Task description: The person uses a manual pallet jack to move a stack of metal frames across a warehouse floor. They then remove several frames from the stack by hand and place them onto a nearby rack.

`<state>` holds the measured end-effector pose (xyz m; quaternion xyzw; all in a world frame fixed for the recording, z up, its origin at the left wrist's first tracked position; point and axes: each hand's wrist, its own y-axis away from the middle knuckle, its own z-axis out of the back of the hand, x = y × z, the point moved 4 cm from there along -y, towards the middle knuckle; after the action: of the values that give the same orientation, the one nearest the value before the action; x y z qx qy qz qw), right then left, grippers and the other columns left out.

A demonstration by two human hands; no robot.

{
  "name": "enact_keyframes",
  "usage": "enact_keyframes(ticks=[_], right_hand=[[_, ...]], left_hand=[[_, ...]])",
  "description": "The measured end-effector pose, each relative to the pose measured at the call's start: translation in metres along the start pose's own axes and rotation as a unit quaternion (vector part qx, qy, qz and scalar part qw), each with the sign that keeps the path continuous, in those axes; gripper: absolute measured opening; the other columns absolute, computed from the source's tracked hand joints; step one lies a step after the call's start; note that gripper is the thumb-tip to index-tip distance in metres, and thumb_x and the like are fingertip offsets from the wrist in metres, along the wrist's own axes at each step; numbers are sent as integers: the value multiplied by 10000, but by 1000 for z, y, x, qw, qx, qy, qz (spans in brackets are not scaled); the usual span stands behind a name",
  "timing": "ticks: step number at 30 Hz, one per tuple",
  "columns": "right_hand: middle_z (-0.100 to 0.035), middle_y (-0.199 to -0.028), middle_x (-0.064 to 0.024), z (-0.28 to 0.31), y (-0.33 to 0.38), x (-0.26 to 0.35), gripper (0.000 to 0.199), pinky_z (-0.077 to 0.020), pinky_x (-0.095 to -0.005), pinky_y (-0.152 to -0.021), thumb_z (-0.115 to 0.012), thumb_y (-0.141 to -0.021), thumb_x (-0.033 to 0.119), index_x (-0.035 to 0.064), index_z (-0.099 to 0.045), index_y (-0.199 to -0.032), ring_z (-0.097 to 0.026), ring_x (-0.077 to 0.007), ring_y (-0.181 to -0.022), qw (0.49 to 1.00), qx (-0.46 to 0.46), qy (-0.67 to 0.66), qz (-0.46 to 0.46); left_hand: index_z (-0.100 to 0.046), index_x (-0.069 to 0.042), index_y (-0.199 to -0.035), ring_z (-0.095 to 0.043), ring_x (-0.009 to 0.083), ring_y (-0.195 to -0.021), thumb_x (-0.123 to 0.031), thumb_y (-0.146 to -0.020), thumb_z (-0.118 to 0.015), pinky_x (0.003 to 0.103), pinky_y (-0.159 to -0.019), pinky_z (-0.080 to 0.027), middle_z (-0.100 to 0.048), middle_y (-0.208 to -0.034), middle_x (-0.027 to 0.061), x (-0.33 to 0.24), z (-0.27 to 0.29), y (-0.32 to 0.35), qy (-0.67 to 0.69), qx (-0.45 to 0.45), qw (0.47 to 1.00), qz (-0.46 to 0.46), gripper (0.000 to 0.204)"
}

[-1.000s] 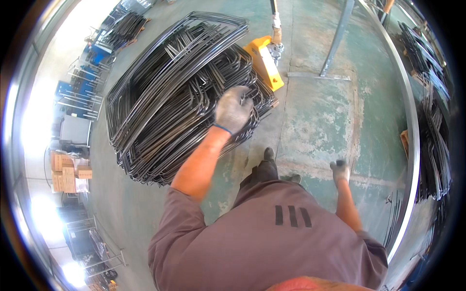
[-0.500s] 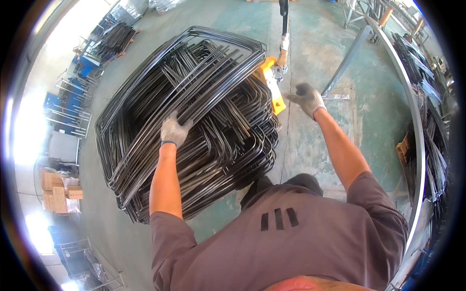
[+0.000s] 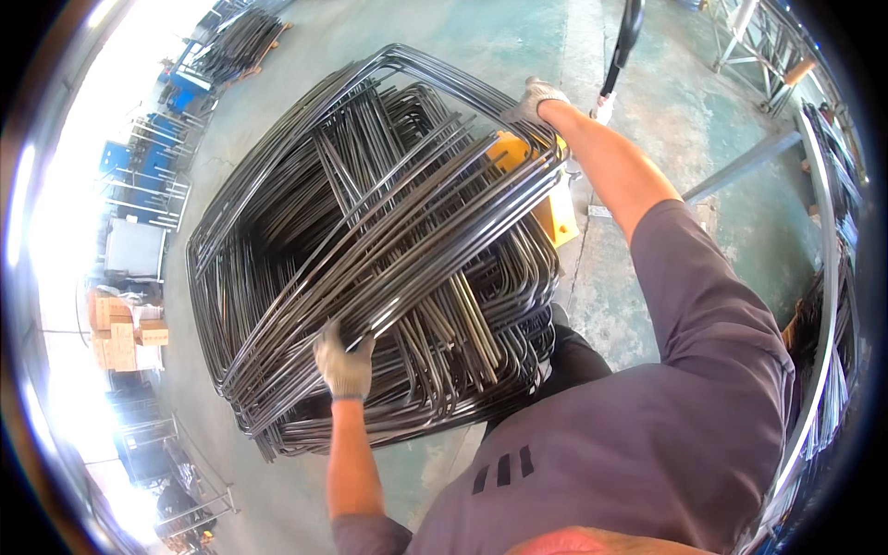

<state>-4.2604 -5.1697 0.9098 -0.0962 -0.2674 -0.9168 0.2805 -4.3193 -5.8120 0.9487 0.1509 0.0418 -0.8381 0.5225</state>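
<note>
A large stack of dark bent metal tubes [image 3: 305, 185], shaped as rounded frames, lies in front of me. My left hand [image 3: 344, 363], in a pale knitted glove, is closed around tubes along the near side of the upper bundle. My right hand [image 3: 536, 100], gloved alike, grips the bundle's far right corner, where the tubes bend round. Some of its fingers are hidden by the tubes. The upper tubes slant across the ones lying below. A yellow pallet jack [image 3: 557, 215] shows at the right of the stack, partly covered by the tubes.
The pallet jack's black handle [image 3: 624, 42] rises beyond my right hand. A grey metal bar [image 3: 745, 166] and a long curved rail [image 3: 826, 240] stand at the right, with more tubes behind. Cardboard boxes [image 3: 116, 333] and blue racks [image 3: 139, 180] are at the left.
My right hand has moved from free air to the far right corner of the tubes and closed there. The upper tubes have shifted right and toward me, with my left hand still on them.
</note>
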Motion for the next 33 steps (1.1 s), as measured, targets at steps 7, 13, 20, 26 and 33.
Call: enact_keyframes(ticks=[7,13,20,26,33], right_hand=[[-841,-1127,-196,-56,-176,2,556,-670,-447,-893,-885,-968,419,-17,-801,-1302,-827,-273,-980,945,277,-169,42],[-839,-1051,-223,-63,-182,-10,275,-689,-440,-784,-704,-1050,146,-86,-777,-1179,-830,-308,-860,735,403,-546,-5],[-728,-790,-145,-59,-203,-4,155,-579,-398,-605,-727,-1023,95,-37,-743,-943,-711,-239,-651,763,395,-511,3],[-671,-696,-79,-30,-168,-1,158,-537,-357,-533,-768,-1006,131,48,-711,-883,-643,-182,-550,845,314,-432,18],[-645,-721,-93,-2,-117,-9,133,-538,-350,-525,-741,-991,79,-1,-687,-1082,-626,-191,-551,835,303,-460,11]], left_hand=[[-601,59,-1509,-607,376,-1441,-156,-991,-882,489,-1256,-489,-670,-1474,228,-52,-8,-3,235,-196,895,325,628],[-614,39,-1488,-541,463,-1436,-159,-773,-981,543,-1256,-436,-640,-1496,241,-100,-10,-79,-49,-25,998,12,827],[-585,7,-1517,-495,464,-1482,-255,-717,-1021,538,-1282,-408,-603,-1573,188,-116,-28,-105,-98,88,991,15,948],[-493,18,-1586,-438,462,-1558,-264,-660,-1063,534,-1318,-384,-564,-1604,219,-129,-10,-98,-127,129,984,-6,1123],[-519,20,-1513,-567,448,-1373,-157,-698,-955,522,-1202,-478,-626,-1414,224,-110,6,-82,-118,132,977,-122,941]])
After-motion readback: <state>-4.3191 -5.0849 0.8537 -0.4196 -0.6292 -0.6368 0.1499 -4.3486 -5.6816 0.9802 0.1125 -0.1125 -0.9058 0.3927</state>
